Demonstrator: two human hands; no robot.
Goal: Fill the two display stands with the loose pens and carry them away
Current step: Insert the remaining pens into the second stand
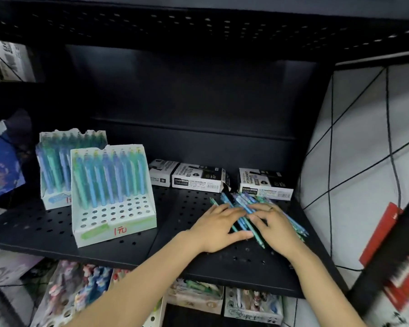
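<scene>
I had both hands — left hand (219, 228), right hand (275, 228) — spread flat over the loose pens (240, 204), right of the front stand (113, 197). Its front holes gaped; the rear stand (57, 166) behind it looked fuller — nothing carried off.

This is a shop — a stationery store, by the look of it. A black perforated metal shelf (45, 223) carries a cardboard pen stand (113, 197) with a price handwritten in red on its front, a second stand (54, 171) behind it, and boxes of permanent markers (198, 179). The shelf below holds more stock — boxes of small colourful goods (253, 305).
</scene>
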